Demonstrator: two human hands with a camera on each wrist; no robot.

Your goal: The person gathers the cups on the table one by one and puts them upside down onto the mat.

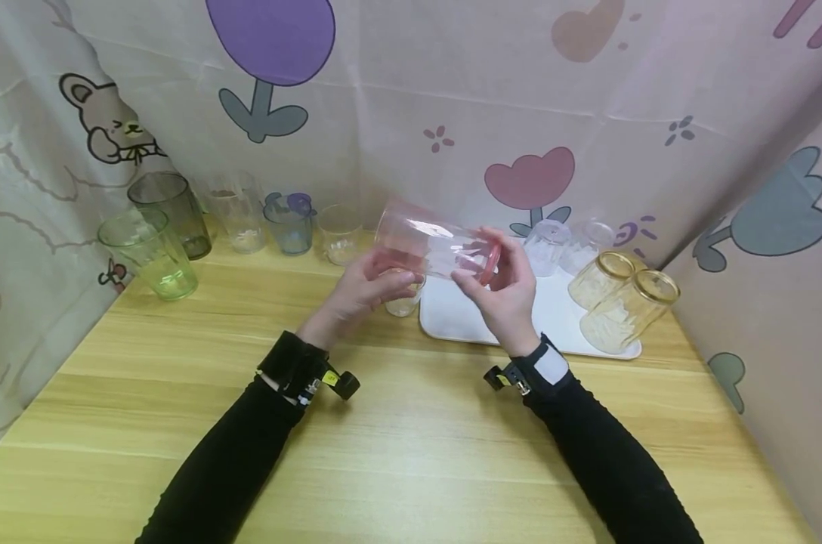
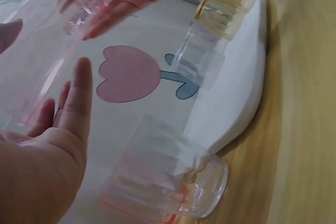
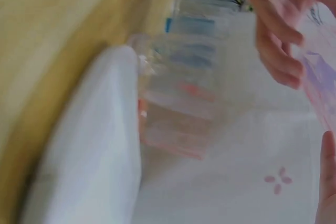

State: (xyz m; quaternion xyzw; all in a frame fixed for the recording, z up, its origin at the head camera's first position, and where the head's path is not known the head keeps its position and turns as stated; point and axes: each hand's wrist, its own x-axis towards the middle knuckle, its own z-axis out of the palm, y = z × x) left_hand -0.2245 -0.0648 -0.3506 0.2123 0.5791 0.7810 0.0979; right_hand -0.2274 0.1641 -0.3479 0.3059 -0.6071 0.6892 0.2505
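Black-sleeved arms reach over a wooden table (image 1: 411, 446). Both hands — left hand (image 1: 363, 291) and right hand (image 1: 502, 291) — grip a clear pink tumbler (image 1: 431, 245), held sideways in the air above a small glass (image 1: 403, 302) beside a white tray (image 1: 465, 317).

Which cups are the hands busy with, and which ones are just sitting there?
Busy with:
pink cup, held sideways in the air by the left hand and right hand

Just sitting:
small glass beside the white tray
green cup
grey cup
two amber jars on the tray
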